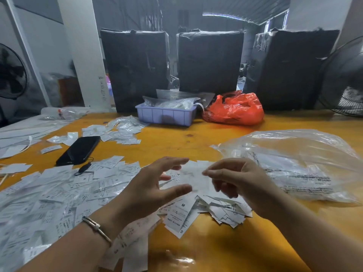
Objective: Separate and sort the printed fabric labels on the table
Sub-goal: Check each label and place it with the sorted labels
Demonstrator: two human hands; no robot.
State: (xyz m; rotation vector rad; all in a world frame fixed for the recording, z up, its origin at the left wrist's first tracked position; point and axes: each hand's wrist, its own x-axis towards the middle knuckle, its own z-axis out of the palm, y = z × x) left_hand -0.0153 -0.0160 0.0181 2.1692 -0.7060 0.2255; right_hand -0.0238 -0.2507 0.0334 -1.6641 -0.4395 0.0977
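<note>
At the far left a wide spread of white labels point(59, 193) covers the yellow table point(196, 138), with a black phone point(78, 150) lying just behind it. The left hand point(155, 185), a bracelet point(97, 227) on its wrist, hovers above the near edge of that spread with fingers straight and fanned, gripping nothing. Between the two hands a single blurred label point(191, 174) hangs in the air; it seems to run lengthwise from one hand toward the other. The right hand point(237, 179) pinches its right end with thumb and fingertip, so the label lies to that hand's left and nearer to it than to the open left one. Directly below sits a small jumbled pile point(218, 211), one piece marked M facing up. Right of the hands lies a clear plastic bag point(294, 163). The next move likely turns on which side the pinched label belongs: the big spread or the small pile
</note>
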